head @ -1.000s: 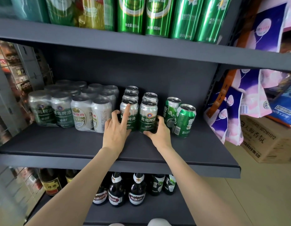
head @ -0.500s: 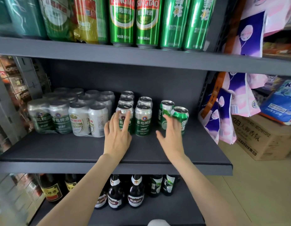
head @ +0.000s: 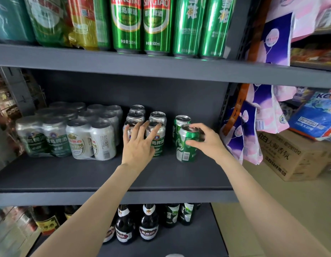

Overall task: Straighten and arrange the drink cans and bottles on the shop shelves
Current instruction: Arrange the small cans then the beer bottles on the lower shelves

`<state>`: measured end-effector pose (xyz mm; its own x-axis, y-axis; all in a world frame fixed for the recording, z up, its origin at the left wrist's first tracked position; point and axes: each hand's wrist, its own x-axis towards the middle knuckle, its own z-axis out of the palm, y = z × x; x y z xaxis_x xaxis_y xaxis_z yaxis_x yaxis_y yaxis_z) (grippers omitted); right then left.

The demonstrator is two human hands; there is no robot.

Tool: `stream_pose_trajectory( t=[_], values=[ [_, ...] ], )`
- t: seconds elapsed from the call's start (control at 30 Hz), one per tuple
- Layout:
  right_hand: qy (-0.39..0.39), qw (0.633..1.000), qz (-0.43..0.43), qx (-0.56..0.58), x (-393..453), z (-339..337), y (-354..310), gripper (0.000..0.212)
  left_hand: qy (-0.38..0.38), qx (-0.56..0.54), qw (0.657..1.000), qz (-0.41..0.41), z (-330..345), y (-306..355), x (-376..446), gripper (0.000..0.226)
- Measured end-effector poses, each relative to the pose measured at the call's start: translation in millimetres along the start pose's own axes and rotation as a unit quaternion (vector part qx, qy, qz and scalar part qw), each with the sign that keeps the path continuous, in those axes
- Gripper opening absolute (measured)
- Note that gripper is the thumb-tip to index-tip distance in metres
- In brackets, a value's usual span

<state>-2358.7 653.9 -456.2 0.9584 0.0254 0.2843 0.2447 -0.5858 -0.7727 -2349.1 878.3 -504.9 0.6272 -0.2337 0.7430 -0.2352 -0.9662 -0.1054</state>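
Note:
On the middle shelf (head: 86, 175) stand two rows of silver-and-green beer cans (head: 158, 143). My left hand (head: 138, 145) lies against the front two, fingers spread and straight. To their right stand two bright green cans. My right hand (head: 207, 140) grips the front green can (head: 186, 147) around its upper part from the right side; the can stands slightly tilted. The second green can (head: 180, 123) is just behind it.
Shrink-wrapped packs of silver cans (head: 68, 134) fill the shelf's left. Tall green cans (head: 157, 25) line the upper shelf, dark bottles (head: 149, 223) the lower one. Hanging pink and purple packets (head: 253, 125) and a cardboard box (head: 291, 154) are to the right.
My right hand moved from the silver cans to the front green can and closed round it. My left hand slid up against the front silver cans. The view rose slightly.

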Motion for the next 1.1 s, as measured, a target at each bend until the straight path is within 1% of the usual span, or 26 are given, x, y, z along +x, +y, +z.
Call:
stream_pose_trajectory(
  t=[0.07,0.1,0.2,0.27,0.33,0.4,0.47,0.57,0.6,0.73,0.83,0.93,1.0,1.1],
  values=[
    [-0.042,0.999,-0.015,0.008,1.1,6.8,-4.0,0.049,-0.001,0.003,1.000,0.002,0.3,0.3,-0.2,0.087],
    [-0.047,0.999,-0.027,-0.004,2.2,11.6,-6.0,0.049,-0.001,0.004,1.000,0.002,0.0,0.3,0.0,0.087],
    [-0.014,0.995,-0.053,-0.079,6.8,20.8,-15.0,0.049,-0.004,0.009,1.000,0.007,-1.9,-1.3,1.2,0.089],
    [0.005,0.992,-0.043,-0.120,8.7,23.4,-23.1,0.047,-0.006,0.017,1.000,0.008,-2.4,-2.9,1.3,0.089],
    [0.014,0.984,-0.034,-0.173,8.7,28.9,-28.7,0.050,-0.005,0.020,1.000,0.007,-1.2,-2.9,1.1,0.091],
    [0.020,0.975,-0.047,-0.218,9.0,34.8,-30.1,0.057,-0.001,0.017,1.000,0.003,-0.1,-2.0,1.1,0.092],
    [-0.001,0.978,-0.057,-0.199,9.6,30.3,-29.9,0.059,0.005,0.015,1.000,0.004,0.1,-1.6,1.6,0.092],
    [-0.104,0.983,-0.055,-0.139,11.5,8.4,-27.9,0.054,0.014,0.018,1.000,0.005,0.5,-2.9,1.1,0.090],
    [-0.118,0.981,-0.060,-0.139,12.1,3.5,-26.5,0.052,0.017,0.018,1.000,0.004,1.4,-2.7,0.9,0.090],
    [-0.065,0.983,-0.089,-0.148,16.2,8.4,-22.6,0.043,0.024,0.012,1.000,0.001,4.1,-1.4,-0.4,0.094],
    [-0.054,0.982,-0.088,-0.155,18.6,13.7,-21.6,0.040,0.023,0.014,1.000,0.007,3.6,-3.1,-0.4,0.098],
    [-0.063,0.981,-0.091,-0.158,21.1,13.2,-19.8,0.040,0.021,0.019,1.000,0.006,3.3,-2.9,-0.3,0.098],
    [-0.060,0.985,-0.093,-0.132,23.9,8.8,-15.3,0.041,0.026,0.018,0.999,0.003,3.9,-1.5,-0.7,0.098],
    [-0.006,0.998,-0.052,-0.045,30.6,-4.5,-5.7,0.050,0.027,0.025,0.999,-0.001,4.4,-0.4,-1.3,0.099]
  ],
)
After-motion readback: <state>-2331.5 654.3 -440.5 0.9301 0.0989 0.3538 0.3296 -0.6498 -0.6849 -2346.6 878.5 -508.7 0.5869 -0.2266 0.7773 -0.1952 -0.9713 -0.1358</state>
